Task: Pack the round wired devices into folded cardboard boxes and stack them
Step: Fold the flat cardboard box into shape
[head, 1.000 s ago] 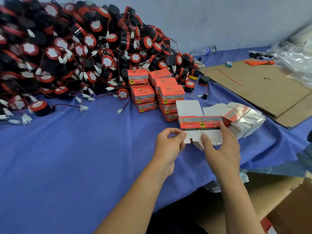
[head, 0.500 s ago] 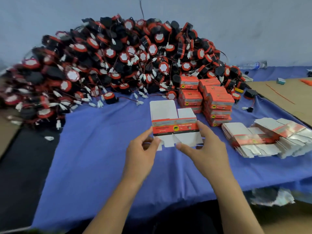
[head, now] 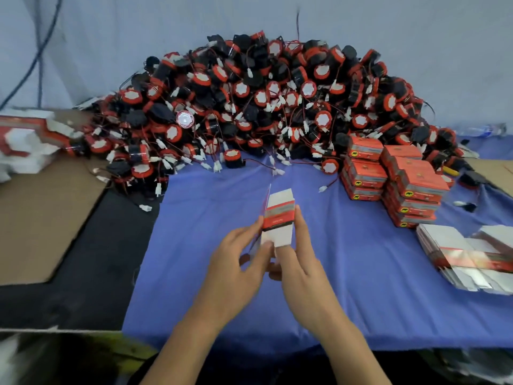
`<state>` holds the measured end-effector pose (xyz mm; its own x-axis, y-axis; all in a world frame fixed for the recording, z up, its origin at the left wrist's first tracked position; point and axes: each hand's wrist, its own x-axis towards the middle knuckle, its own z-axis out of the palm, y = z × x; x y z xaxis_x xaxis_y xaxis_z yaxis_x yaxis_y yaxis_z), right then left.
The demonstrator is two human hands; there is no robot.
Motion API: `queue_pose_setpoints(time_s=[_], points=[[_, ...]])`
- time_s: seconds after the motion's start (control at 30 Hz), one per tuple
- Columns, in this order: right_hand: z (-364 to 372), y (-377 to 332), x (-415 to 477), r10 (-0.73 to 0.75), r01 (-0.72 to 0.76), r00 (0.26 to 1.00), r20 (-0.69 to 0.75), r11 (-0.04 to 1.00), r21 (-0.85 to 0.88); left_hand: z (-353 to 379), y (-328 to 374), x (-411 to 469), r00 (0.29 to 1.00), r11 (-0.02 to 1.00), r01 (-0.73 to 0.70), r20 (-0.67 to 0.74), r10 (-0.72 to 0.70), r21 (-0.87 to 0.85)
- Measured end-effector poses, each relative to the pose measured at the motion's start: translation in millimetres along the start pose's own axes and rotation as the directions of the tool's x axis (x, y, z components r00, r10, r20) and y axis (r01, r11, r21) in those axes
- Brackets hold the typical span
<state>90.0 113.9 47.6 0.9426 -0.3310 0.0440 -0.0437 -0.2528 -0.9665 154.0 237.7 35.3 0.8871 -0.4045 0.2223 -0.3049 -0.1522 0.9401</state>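
I see both hands raised over the blue cloth in the near centre, holding 1 half-opened cardboard box upright between them. The left hand pinches the box's left edge, thumb against the lower white flap. The right hand clamps the right side, forefinger stretched up along the red band, other fingers curled beneath. The heap of round wired devices fills the far side against the wall. Stacked packed boxes stand at far right, touching the heap; flat box blanks lie fanned at near right. A brown cardboard sheet lies left
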Motion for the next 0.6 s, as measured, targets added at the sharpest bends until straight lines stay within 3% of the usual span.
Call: queue_pose_setpoints(time_s=[0.17,0.33,0.4,0.5,0.57,0.6], points=[[-2.5,-6.3,-4.6,0.114,-0.13,0.991,0.064,0.916,0.379,-21.3,-6.0,-9.1,0.978,0.985,0.067,0.206,-0.033,-0.161],[-6.0,-8.6,-12.1,0.136,-0.173,0.98,0.148,0.945,0.279,-28.4,-5.7,-12.1,0.993,0.986,-0.114,0.031,0.118,-0.119],[-5.3,-10.8,-15.2,0.121,-0.146,0.985,0.125,0.965,0.218,-31.2,-2.8,-13.5,0.985,0.982,-0.175,-0.01,0.174,-0.074],[-12.0,-14.7,-17.2,0.097,-0.098,0.995,0.013,0.989,0.113,-40.6,-1.8,-16.5,0.99,0.989,-0.144,0.0,0.144,-0.025],[-20.8,-19.5,-16.6,0.096,-0.098,0.995,0.022,0.981,0.167,-48.5,1.4,-17.2,0.988,0.988,-0.152,0.026,0.151,0.019],[-25.0,-23.0,-14.4,0.105,-0.123,0.992,0.076,0.951,0.284,-52.7,2.8,-17.1,0.983,0.983,-0.179,0.054,0.177,0.046]])
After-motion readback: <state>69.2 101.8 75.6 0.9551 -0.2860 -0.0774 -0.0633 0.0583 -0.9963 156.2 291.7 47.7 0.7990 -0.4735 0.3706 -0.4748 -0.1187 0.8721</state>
